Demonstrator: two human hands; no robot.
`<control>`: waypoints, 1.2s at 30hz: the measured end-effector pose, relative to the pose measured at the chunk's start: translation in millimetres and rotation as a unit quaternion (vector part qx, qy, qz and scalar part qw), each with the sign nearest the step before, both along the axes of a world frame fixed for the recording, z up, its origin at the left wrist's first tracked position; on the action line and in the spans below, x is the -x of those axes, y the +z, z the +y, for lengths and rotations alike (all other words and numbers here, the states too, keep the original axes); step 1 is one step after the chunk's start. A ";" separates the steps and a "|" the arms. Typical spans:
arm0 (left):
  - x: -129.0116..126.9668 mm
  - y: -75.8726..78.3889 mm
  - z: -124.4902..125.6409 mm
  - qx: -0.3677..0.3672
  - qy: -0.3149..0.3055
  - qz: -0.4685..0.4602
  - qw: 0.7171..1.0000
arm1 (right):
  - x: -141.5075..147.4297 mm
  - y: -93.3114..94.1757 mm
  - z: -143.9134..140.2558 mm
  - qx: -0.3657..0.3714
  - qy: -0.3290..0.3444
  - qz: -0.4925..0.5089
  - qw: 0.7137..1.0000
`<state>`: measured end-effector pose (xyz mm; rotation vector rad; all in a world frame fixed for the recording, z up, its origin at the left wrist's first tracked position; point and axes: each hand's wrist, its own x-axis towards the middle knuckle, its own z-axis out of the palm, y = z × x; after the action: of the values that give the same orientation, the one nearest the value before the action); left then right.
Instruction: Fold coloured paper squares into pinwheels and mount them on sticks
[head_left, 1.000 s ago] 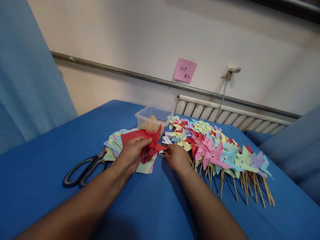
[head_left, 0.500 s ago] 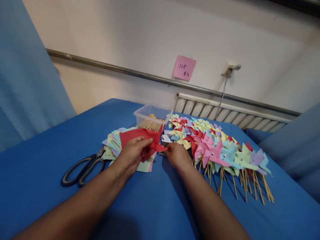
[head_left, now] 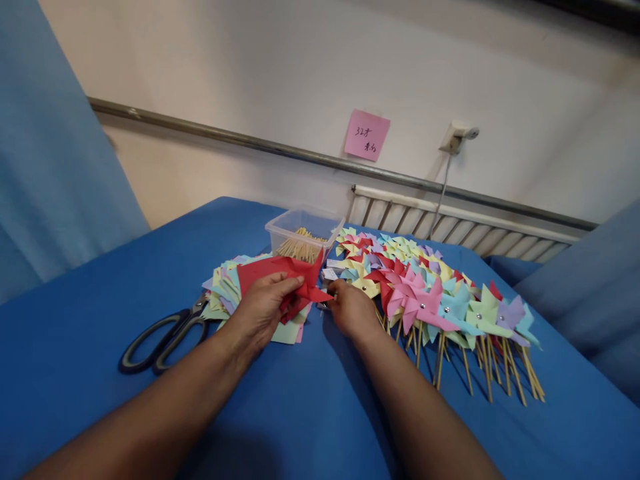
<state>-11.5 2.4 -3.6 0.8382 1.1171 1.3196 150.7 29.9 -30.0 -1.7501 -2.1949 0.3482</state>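
Pinching red paper point(head_left: 256, 272), L hand point(head_left: 263, 307) partly hides sheets point(head_left: 223, 288) nr scissors point(head_left: 188, 318); R hand point(head_left: 353, 311) grip unclear, nr pinwheels point(head_left: 424, 301).

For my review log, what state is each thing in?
Left hand: closed on red paper
Red paper: bent, points sticking out
Right hand: fingers bent, grip unclear
Plastic box: lidless, holding sticks
Scissors: lying down, blades mostly hidden
Paper pile: unevenly stacked
Pinwheels: assembled on sticks, lying together
Pink note: on wall, written on
Wall socket: cord attached

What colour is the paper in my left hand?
The paper is red; head view shows it best.
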 end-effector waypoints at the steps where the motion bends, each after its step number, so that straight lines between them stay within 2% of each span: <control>1: 0.4 -1.0 0.5 -0.002 -0.001 0.004 1.000 | 0.1 0.6 0.5 0.003 0.004 -0.004 1.000; 6: 1.2 -3.5 1.7 0.000 0.001 0.013 1.000 | 2.5 3.3 3.0 0.028 -0.002 -0.032 0.999; 15: -0.8 0.1 -0.7 -0.006 0.005 -0.007 1.000 | 3.2 -4.0 3.9 -0.008 0.001 -0.046 0.999; 23: -1.0 -0.7 -0.3 0.006 0.006 -0.017 1.000 | -1.4 -8.7 3.5 -0.018 -0.012 0.033 0.999; 28: -1.0 -0.5 -0.5 0.003 0.006 -0.020 1.000 | -4.4 -10.3 4.1 0.011 -0.036 0.119 0.992; 36: -1.3 -0.2 -0.7 0.014 0.014 -0.021 1.000 | -8.1 -14.2 6.5 0.007 -0.033 0.116 0.993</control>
<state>-10.1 1.7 -3.7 0.7726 1.1155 1.3367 158.8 36.4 -44.2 -1.6902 -1.9726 0.5237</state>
